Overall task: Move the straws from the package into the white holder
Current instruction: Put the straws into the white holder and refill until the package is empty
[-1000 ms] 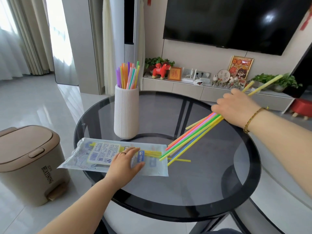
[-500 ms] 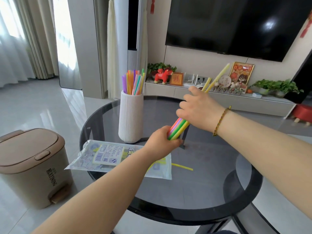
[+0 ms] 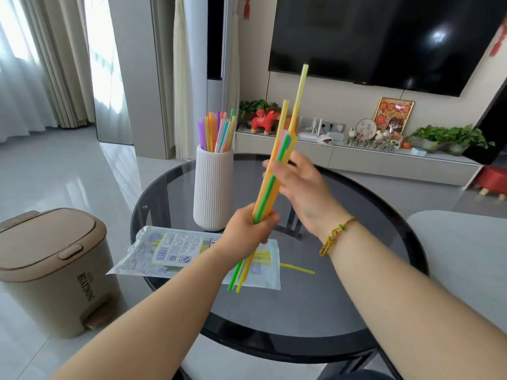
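Head view: L hand (image 3: 247, 231) is fisted round the straw bundle (image 3: 270, 187) low on its length, fingers curled tight, and holds it nearly upright w/ a slight tilt to the right, above the table. The bundle is mixed yellow, orange, green and pink; two yellow straws stick up well past the rest at the top, and the lower ends poke out under the fist, over the right end of the package (image 3: 170, 248). R hand (image 3: 299, 187) is just beside the bundle at mid height, palm turned toward it, fingers loosely spread and not closed round anything; it is motion-blurred, so can't tell if it touches the straws. A braided bracelet (image 3: 336, 237) sits on the R wrist. The package is a clear plastic bag w/ a printed label, flat at the left-near edge of the round dark glass table (image 3: 301, 311), its left end over the rim; some yellow straws show inside its right end. A loose yellow straw (image 3: 297, 268) lies on the glass, running out from the bag's right end. The white ribbed holder (image 3: 212, 187) stands upright just behind the package, toward the table's left-far edge, w/ coloured straws (image 3: 218, 131) standing in it. A beige pedal bin (image 3: 52, 270) is on the floor left of the table. Bkgd: wall TV (image 3: 384, 37), a low shelf (image 3: 384, 163) w/ plants and a red horse toy (image 3: 264, 120).
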